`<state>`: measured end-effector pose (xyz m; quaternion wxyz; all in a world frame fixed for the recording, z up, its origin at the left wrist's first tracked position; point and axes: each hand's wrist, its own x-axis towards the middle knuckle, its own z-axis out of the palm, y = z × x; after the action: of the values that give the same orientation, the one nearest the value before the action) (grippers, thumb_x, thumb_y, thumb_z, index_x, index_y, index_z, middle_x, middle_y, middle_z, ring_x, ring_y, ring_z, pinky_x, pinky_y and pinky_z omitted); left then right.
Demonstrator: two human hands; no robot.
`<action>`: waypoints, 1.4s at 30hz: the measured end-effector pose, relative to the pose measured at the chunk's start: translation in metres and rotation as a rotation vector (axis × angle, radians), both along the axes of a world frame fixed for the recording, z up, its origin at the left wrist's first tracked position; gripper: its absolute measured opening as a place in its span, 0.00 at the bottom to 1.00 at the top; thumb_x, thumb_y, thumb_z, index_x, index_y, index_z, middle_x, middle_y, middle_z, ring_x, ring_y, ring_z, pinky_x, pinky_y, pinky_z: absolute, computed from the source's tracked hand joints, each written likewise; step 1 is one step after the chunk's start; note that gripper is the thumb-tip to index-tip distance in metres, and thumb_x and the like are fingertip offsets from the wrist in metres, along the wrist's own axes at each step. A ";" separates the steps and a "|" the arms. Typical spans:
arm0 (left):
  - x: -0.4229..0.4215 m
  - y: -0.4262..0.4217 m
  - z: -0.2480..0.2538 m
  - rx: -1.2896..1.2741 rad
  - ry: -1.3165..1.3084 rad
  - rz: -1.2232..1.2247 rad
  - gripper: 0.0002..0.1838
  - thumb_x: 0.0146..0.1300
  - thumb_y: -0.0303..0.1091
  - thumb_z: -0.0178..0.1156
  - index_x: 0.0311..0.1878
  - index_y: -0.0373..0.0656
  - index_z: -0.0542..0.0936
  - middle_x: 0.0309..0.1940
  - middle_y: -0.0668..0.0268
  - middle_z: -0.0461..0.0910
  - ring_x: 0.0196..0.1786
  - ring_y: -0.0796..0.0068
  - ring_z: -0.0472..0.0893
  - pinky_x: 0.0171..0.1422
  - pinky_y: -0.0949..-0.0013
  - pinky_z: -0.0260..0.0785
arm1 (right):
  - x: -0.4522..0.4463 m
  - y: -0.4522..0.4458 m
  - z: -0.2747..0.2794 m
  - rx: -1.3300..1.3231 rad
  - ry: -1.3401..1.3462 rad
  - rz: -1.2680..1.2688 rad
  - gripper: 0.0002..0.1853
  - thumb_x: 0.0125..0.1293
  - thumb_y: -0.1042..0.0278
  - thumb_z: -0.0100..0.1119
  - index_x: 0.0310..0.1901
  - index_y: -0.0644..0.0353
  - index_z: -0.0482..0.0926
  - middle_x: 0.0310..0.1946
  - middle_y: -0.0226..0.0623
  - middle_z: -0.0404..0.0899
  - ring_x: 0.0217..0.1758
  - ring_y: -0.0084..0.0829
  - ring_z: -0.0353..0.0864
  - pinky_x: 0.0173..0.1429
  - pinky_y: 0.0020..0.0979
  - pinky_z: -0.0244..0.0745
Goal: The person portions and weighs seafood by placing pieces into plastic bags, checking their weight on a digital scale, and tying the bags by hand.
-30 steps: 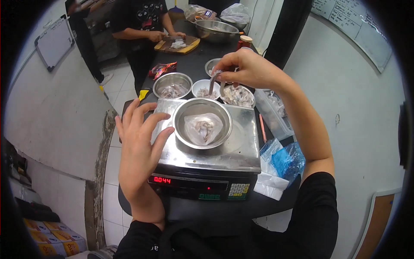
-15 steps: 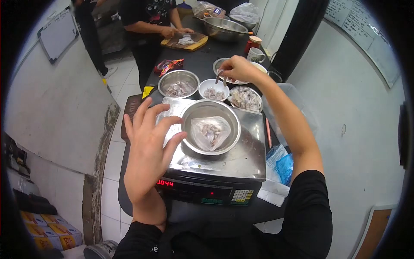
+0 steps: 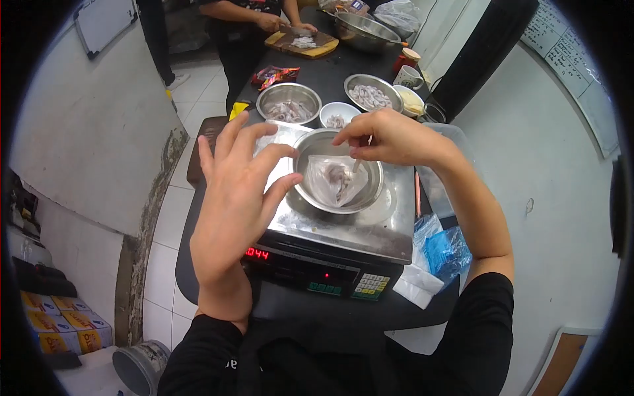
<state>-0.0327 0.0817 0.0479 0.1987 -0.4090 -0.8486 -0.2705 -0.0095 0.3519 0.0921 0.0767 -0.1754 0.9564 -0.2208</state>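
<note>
My right hand [image 3: 393,137] is over the right side of a steel bowl [image 3: 371,198], fingers pinched on a small piece of squid [image 3: 356,165] that hangs down. Inside that bowl lies an open clear plastic bag [image 3: 319,188] with several pale squid pieces [image 3: 339,179] in it. The bowl rests on the metal pan of a digital scale [image 3: 310,232], whose partly covered red display ends in "044". My left hand [image 3: 231,188] is held beside the bowl's left rim, fingers spread and holding nothing.
Behind the scale stand a steel bowl of squid [image 3: 289,104], a small white bowl [image 3: 339,113] and a steel plate of squid pieces [image 3: 373,94]. A co-worker's hands [image 3: 287,26] cut on a wooden board [image 3: 302,43]. Blue plastic packaging [image 3: 446,253] lies to the right.
My right hand has come back from the containers behind the scale to above the bagged bowl, carrying squid. My left hand stays spread beside the bowl. The view has shifted slightly.
</note>
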 end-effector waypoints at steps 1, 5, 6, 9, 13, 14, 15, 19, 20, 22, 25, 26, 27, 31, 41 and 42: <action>0.001 -0.001 0.000 -0.002 -0.009 0.004 0.13 0.59 0.40 0.66 0.46 0.49 0.83 0.59 0.61 0.74 0.73 0.48 0.61 0.73 0.33 0.44 | 0.002 -0.004 -0.002 0.034 0.011 -0.002 0.15 0.60 0.74 0.65 0.49 0.61 0.82 0.31 0.35 0.80 0.33 0.28 0.78 0.42 0.32 0.76; -0.002 -0.007 0.000 0.042 0.024 -0.001 0.14 0.58 0.40 0.67 0.46 0.48 0.82 0.58 0.61 0.75 0.72 0.48 0.62 0.72 0.34 0.46 | 0.008 -0.009 0.006 0.001 0.044 -0.035 0.15 0.60 0.76 0.65 0.50 0.62 0.81 0.31 0.33 0.80 0.35 0.24 0.80 0.42 0.28 0.77; -0.003 -0.009 -0.002 0.071 0.056 -0.011 0.14 0.58 0.41 0.67 0.46 0.48 0.82 0.58 0.61 0.75 0.72 0.48 0.63 0.71 0.34 0.47 | 0.010 -0.013 0.015 -0.024 0.006 -0.077 0.14 0.60 0.76 0.65 0.49 0.62 0.81 0.32 0.32 0.80 0.35 0.23 0.80 0.42 0.26 0.77; -0.008 -0.014 -0.006 0.100 0.116 -0.013 0.14 0.57 0.40 0.67 0.46 0.48 0.82 0.56 0.61 0.76 0.70 0.50 0.65 0.68 0.38 0.52 | 0.015 -0.013 0.018 -0.126 -0.011 -0.127 0.10 0.63 0.77 0.63 0.47 0.65 0.81 0.35 0.31 0.80 0.39 0.20 0.80 0.43 0.24 0.77; -0.010 -0.015 -0.011 0.148 0.146 -0.022 0.14 0.58 0.39 0.67 0.46 0.48 0.82 0.55 0.61 0.77 0.69 0.51 0.66 0.67 0.40 0.53 | 0.019 -0.017 0.020 -0.109 0.033 -0.125 0.07 0.64 0.79 0.62 0.43 0.67 0.82 0.36 0.31 0.79 0.38 0.20 0.80 0.42 0.23 0.78; -0.010 -0.017 -0.011 0.145 0.145 -0.015 0.14 0.58 0.39 0.67 0.46 0.48 0.82 0.55 0.61 0.77 0.69 0.51 0.66 0.67 0.40 0.53 | 0.020 -0.018 0.020 -0.104 0.049 -0.129 0.07 0.63 0.79 0.62 0.42 0.67 0.82 0.36 0.31 0.79 0.37 0.20 0.80 0.42 0.23 0.78; -0.010 -0.017 -0.011 0.150 0.149 -0.022 0.14 0.58 0.39 0.67 0.46 0.48 0.82 0.55 0.61 0.77 0.69 0.51 0.66 0.67 0.40 0.53 | 0.019 -0.019 0.020 -0.104 0.047 -0.126 0.07 0.63 0.79 0.62 0.42 0.67 0.82 0.36 0.31 0.79 0.37 0.20 0.80 0.42 0.23 0.78; -0.012 -0.018 -0.012 0.161 0.158 -0.032 0.14 0.57 0.39 0.67 0.46 0.48 0.82 0.55 0.61 0.77 0.69 0.52 0.66 0.68 0.41 0.52 | 0.020 -0.019 0.021 -0.097 0.050 -0.132 0.05 0.64 0.79 0.63 0.41 0.66 0.82 0.37 0.31 0.79 0.37 0.20 0.80 0.41 0.23 0.79; -0.012 -0.019 -0.012 0.163 0.158 -0.035 0.14 0.57 0.39 0.67 0.46 0.48 0.82 0.55 0.61 0.77 0.69 0.52 0.66 0.68 0.41 0.52 | 0.020 -0.020 0.021 -0.094 0.060 -0.131 0.05 0.63 0.79 0.63 0.41 0.66 0.82 0.37 0.32 0.80 0.37 0.20 0.80 0.41 0.23 0.79; -0.012 -0.019 -0.012 0.161 0.156 -0.043 0.14 0.56 0.38 0.68 0.46 0.48 0.82 0.55 0.62 0.77 0.69 0.52 0.66 0.67 0.41 0.52 | 0.021 -0.022 0.023 -0.085 0.057 -0.134 0.05 0.64 0.79 0.63 0.40 0.66 0.82 0.37 0.32 0.80 0.37 0.20 0.80 0.42 0.23 0.79; -0.010 -0.018 -0.010 0.169 0.126 -0.055 0.14 0.56 0.37 0.68 0.46 0.48 0.82 0.55 0.62 0.77 0.69 0.51 0.66 0.68 0.38 0.52 | 0.022 -0.024 0.026 -0.076 0.051 -0.128 0.06 0.63 0.77 0.63 0.41 0.67 0.82 0.37 0.34 0.82 0.39 0.24 0.82 0.46 0.26 0.80; -0.010 -0.018 -0.010 0.172 0.127 -0.061 0.14 0.56 0.37 0.68 0.46 0.48 0.82 0.55 0.62 0.77 0.69 0.51 0.66 0.68 0.38 0.52 | 0.022 -0.025 0.027 -0.075 0.049 -0.119 0.08 0.63 0.74 0.64 0.42 0.67 0.83 0.36 0.37 0.83 0.41 0.27 0.83 0.50 0.28 0.81; -0.009 -0.018 -0.010 0.162 0.128 -0.050 0.14 0.56 0.37 0.68 0.46 0.48 0.82 0.55 0.62 0.77 0.69 0.51 0.66 0.68 0.37 0.51 | 0.022 -0.025 0.027 -0.073 0.051 -0.124 0.08 0.63 0.74 0.64 0.42 0.67 0.83 0.36 0.37 0.83 0.41 0.27 0.83 0.50 0.28 0.81; -0.007 -0.019 -0.006 0.128 0.104 -0.030 0.14 0.55 0.38 0.69 0.45 0.48 0.83 0.56 0.61 0.77 0.70 0.50 0.65 0.70 0.34 0.50 | 0.022 -0.024 0.025 -0.095 0.043 -0.133 0.06 0.63 0.77 0.63 0.41 0.67 0.82 0.35 0.34 0.82 0.38 0.22 0.81 0.44 0.25 0.79; -0.001 -0.014 0.003 0.058 0.038 -0.009 0.16 0.54 0.39 0.70 0.46 0.48 0.83 0.59 0.61 0.75 0.72 0.49 0.62 0.72 0.33 0.46 | -0.012 0.012 0.020 -0.054 0.113 -0.205 0.10 0.59 0.76 0.61 0.42 0.67 0.83 0.33 0.40 0.85 0.35 0.27 0.85 0.39 0.28 0.81; 0.000 -0.014 0.003 0.043 0.013 -0.004 0.16 0.54 0.39 0.70 0.46 0.48 0.83 0.60 0.62 0.74 0.73 0.49 0.62 0.72 0.32 0.45 | -0.019 0.018 0.016 -0.052 0.124 -0.212 0.10 0.59 0.76 0.61 0.42 0.67 0.83 0.33 0.40 0.85 0.35 0.27 0.85 0.39 0.28 0.81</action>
<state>-0.0332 0.0680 0.0506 0.2122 -0.4082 -0.8405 -0.2863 -0.0289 0.3703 0.1077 -0.0110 -0.0884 0.9665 -0.2409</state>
